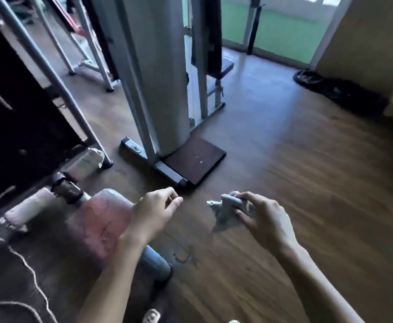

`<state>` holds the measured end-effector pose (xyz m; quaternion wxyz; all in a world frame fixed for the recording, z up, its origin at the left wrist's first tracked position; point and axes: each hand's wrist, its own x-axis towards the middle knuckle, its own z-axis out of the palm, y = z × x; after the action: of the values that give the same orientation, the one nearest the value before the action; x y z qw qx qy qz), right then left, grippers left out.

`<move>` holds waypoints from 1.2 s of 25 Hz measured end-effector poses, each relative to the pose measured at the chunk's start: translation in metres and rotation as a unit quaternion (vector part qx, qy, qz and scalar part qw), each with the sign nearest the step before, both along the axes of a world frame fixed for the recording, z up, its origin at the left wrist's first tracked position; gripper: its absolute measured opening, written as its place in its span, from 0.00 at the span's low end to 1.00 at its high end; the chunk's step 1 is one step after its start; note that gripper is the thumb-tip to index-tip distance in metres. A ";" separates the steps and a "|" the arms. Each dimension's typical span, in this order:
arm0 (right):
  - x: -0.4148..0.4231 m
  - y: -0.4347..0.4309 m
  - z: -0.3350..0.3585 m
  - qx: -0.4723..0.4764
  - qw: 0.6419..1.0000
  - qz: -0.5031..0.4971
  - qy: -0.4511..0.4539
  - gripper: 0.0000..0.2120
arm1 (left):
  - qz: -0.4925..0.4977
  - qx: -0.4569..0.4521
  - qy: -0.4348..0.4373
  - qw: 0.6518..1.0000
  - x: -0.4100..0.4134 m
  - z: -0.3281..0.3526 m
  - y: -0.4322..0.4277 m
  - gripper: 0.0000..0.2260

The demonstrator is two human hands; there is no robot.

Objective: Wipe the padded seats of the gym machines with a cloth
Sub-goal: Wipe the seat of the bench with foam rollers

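A worn reddish padded seat (pixel 97 220) sits low at the lower left, on a machine with a grey roller pad (pixel 154 264) at its near end. My left hand (pixel 154 212) hovers over the seat's right edge with loosely curled fingers and holds nothing. To its right, above the wooden floor, my right hand (pixel 264 219) grips a crumpled grey cloth (pixel 225 212), which hangs out to the left of the fingers. A second dark padded seat (pixel 225 66) belongs to the grey machine farther back.
A tall grey machine column (pixel 158 73) stands ahead on a dark floor mat (pixel 195 159). Slanted metal frame tubes (pixel 51 73) and a dark weight stack (pixel 16 117) fill the left. A white cord (pixel 31 273) trails at lower left. Dark items (pixel 330 89) lie by the right wall.
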<state>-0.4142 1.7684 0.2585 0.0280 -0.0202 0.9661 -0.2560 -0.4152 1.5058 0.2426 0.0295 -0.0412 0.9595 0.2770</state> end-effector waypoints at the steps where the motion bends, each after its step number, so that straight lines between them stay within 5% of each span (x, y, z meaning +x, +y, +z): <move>1: -0.009 -0.005 0.002 0.001 0.999 0.036 0.001 0.15 | 0.032 0.009 -0.001 0.999 0.011 0.000 -0.006 0.12; 10: -0.020 -0.138 -0.009 0.016 0.959 0.281 -0.035 0.18 | 0.304 0.062 0.043 0.950 0.128 -0.038 -0.097 0.08; 17: -0.025 -0.233 -0.059 0.025 0.930 0.362 -0.055 0.19 | 0.364 0.107 0.032 0.925 0.158 -0.100 -0.152 0.12; 23: -0.062 -0.301 -0.146 0.026 0.902 0.421 -0.093 0.17 | 0.430 0.172 0.030 0.886 0.133 -0.187 -0.194 0.16; 30: -0.120 -0.356 -0.315 0.029 0.880 0.460 -0.114 0.14 | 0.553 0.189 0.086 0.807 0.078 -0.363 -0.241 0.08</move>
<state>-0.5338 1.4125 -0.0566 0.2527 -0.4325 0.8450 -0.1871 -0.3376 1.2650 -0.1202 -0.2041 -0.5344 0.7017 0.4247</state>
